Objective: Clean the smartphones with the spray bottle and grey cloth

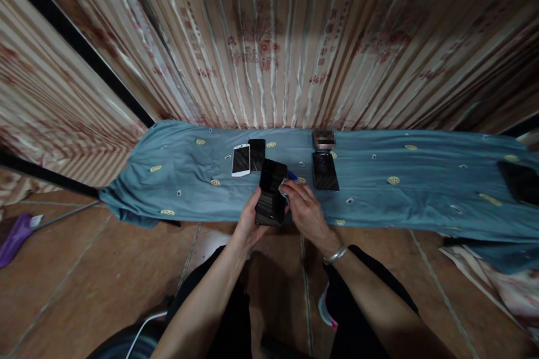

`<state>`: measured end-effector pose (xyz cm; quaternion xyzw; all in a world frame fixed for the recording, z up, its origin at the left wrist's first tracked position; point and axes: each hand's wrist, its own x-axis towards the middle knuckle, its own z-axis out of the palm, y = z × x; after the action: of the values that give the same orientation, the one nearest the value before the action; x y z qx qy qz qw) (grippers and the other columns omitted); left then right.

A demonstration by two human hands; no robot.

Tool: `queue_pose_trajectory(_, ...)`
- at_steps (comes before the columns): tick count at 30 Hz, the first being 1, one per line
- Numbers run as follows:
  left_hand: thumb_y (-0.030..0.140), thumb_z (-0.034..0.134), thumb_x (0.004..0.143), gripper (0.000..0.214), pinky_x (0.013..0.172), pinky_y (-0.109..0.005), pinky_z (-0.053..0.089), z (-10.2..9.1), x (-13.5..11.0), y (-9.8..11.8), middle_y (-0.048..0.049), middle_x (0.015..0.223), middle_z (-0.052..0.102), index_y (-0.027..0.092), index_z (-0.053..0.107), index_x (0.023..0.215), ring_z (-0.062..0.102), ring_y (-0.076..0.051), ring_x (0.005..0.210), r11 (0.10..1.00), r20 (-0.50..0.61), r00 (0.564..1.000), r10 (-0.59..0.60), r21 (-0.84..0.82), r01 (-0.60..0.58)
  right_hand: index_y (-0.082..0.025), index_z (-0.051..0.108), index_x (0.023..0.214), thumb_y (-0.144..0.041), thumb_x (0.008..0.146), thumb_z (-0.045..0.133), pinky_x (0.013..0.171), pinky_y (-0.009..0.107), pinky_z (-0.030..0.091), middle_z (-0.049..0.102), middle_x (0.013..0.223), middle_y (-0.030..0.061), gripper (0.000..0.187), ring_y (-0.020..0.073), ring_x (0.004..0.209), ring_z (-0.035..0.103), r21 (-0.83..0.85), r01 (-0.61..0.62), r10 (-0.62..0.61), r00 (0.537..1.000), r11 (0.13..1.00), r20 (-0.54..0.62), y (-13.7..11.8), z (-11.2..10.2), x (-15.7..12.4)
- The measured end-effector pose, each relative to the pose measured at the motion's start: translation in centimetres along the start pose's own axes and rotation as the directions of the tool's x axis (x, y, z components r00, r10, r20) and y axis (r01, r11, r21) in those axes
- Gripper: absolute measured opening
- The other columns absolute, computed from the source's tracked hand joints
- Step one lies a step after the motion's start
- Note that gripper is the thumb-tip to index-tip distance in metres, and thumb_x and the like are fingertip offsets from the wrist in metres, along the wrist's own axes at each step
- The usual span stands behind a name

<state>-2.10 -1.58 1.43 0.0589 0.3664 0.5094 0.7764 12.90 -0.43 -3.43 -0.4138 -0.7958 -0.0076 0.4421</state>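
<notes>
White smartphone (241, 160) taken as landmark; laid screen-up on a teal printed sheet (366, 202). Touching or just beside its right edge, a second black smartphone (257, 151) is noted. Well to its right, a third black smartphone (325, 173).

Glossy black smartphone (270, 199) held right of the landmark and nearer the wearer, its lower end seen over the sheet's near edge. Its lower left side is clasped by the left hand (249, 221), thumb along the edge, fingers mostly hidden beneath. By the right hand (306, 208), farther right of the landmark, a small pale wipe (283, 186) is pinched in the fingertips, against the held phone's right side; paper or fabric cannot be told. A blue item (292, 176) is half hidden behind those fingers; unidentified.

Risks, as judged: the phone could be pushed out of the left hand if the wipe is pressed hard, since the support is mostly on one side. If dropped, the tiled floor (84, 291), nearer than the landmark, could be struck. The glossy face could be smeared by bare fingertips should the wipe bunch up. The blue item could be knocked by the right knuckles.
</notes>
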Motion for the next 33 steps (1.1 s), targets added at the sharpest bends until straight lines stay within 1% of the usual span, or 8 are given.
queue_pose_trajectory(4, 0.033, 0.045, 0.098, 0.033, 0.096, -0.048, 0.054, 0.1, -0.3, -0.3, -0.0095, 0.088, 0.076, 0.011, 0.069, 0.095, 0.072, -0.024, 0.094, 0.999, -0.033, 0.999, -0.033, 0.016, 0.033, -0.015, 0.062, 0.125, -0.012, 0.099, 0.036, 0.098, 0.041, 0.052, 0.066, 0.123, 0.0131, 0.037, 0.0229, 0.112, 0.058, 0.004, -0.066, 0.066, 0.998, 0.998, -0.003, 1.1, 0.0, 0.1)
queue_pose_trajectory(8, 0.032, 0.042, 0.099, 0.034, 0.094, -0.047, 0.056, 0.2, -0.3, -0.8, -0.0115, 0.090, 0.076, 0.010, 0.068, 0.097, 0.071, -0.024, 0.096, 0.996, -0.047, 0.996, -0.070, 0.044, 0.072, -0.017, 0.063, 0.125, -0.014, 0.099, 0.036, 0.096, 0.041, 0.051, 0.066, 0.124, 0.0114, 0.037, 0.0231, 0.110, 0.058, -0.018, -0.137, 0.137, 0.991, 0.990, -0.013, 2.0, -0.1, 0.2)
queue_pose_trajectory(11, 0.031, 0.043, 0.099, 0.033, 0.093, -0.046, 0.056, 0.3, -0.4, -1.3, -0.0112, 0.091, 0.076, 0.010, 0.068, 0.099, 0.072, -0.023, 0.094, 0.993, -0.059, 0.994, -0.090, 0.069, 0.094, -0.017, 0.063, 0.124, -0.013, 0.098, 0.036, 0.096, 0.043, 0.051, 0.066, 0.123, 0.0115, 0.038, 0.0238, 0.108, 0.058, -0.052, -0.164, 0.162, 0.986, 0.985, -0.032, 2.4, -0.3, 0.3)
queue_pose_trajectory(15, 0.031, 0.046, 0.098, 0.029, 0.092, -0.044, 0.057, 0.4, -0.6, -1.7, -0.0079, 0.092, 0.076, 0.013, 0.069, 0.100, 0.072, -0.018, 0.083, 0.993, -0.053, 0.995, -0.084, 0.072, 0.088, -0.016, 0.064, 0.123, -0.012, 0.098, 0.036, 0.095, 0.043, 0.051, 0.067, 0.121, 0.0119, 0.037, 0.0242, 0.106, 0.058, -0.070, -0.165, 0.162, 0.986, 0.984, -0.050, 2.6, -0.3, 0.2)
queue_pose_trajectory(18, 0.031, 0.048, 0.098, 0.028, 0.092, -0.043, 0.057, 0.3, -0.7, -1.8, -0.0069, 0.093, 0.076, 0.014, 0.070, 0.099, 0.071, -0.017, 0.080, 0.994, -0.055, 0.995, -0.078, 0.074, 0.082, -0.015, 0.063, 0.124, -0.012, 0.098, 0.036, 0.095, 0.043, 0.051, 0.066, 0.122, 0.0128, 0.038, 0.0243, 0.107, 0.057, -0.085, -0.148, 0.143, 0.988, 0.985, -0.059, 2.6, -0.2, 0.1)
queue_pose_trajectory(21, 0.031, 0.047, 0.098, 0.030, 0.093, -0.044, 0.057, 0.3, -0.7, -1.8, -0.0084, 0.093, 0.076, 0.013, 0.070, 0.099, 0.072, -0.018, 0.084, 0.992, -0.047, 0.996, -0.082, 0.088, 0.086, -0.015, 0.062, 0.126, -0.012, 0.098, 0.035, 0.096, 0.043, 0.052, 0.066, 0.123, 0.0134, 0.039, 0.0244, 0.108, 0.057, -0.092, -0.133, 0.127, 0.990, 0.987, -0.065, 2.5, 0.0, 0.1)
queue_pose_trajectory(27, 0.031, 0.046, 0.098, 0.031, 0.095, -0.045, 0.056, 0.2, -0.8, -1.8, -0.0116, 0.101, 0.075, 0.012, 0.069, 0.104, 0.071, -0.023, 0.100, 0.992, -0.043, 0.995, -0.095, 0.083, 0.098, -0.015, 0.062, 0.129, -0.013, 0.099, 0.034, 0.097, 0.046, 0.051, 0.066, 0.123, 0.0145, 0.041, 0.0254, 0.110, 0.057, -0.081, -0.137, 0.134, 0.990, 0.987, -0.042, 2.4, 0.1, 0.1)
queue_pose_trajectory(33, 0.030, 0.052, 0.095, 0.027, 0.091, -0.045, 0.058, -0.3, -0.6, -2.0, -0.0109, 0.106, 0.075, 0.014, 0.068, 0.109, 0.072, -0.023, 0.097, 0.992, -0.062, 0.995, -0.075, 0.094, 0.080, -0.013, 0.062, 0.127, -0.012, 0.099, 0.035, 0.095, 0.044, 0.053, 0.066, 0.122, 0.0147, 0.040, 0.0254, 0.108, 0.057, -0.133, -0.118, 0.112, 0.992, 0.984, -0.053, 2.1, 0.3, 0.3)
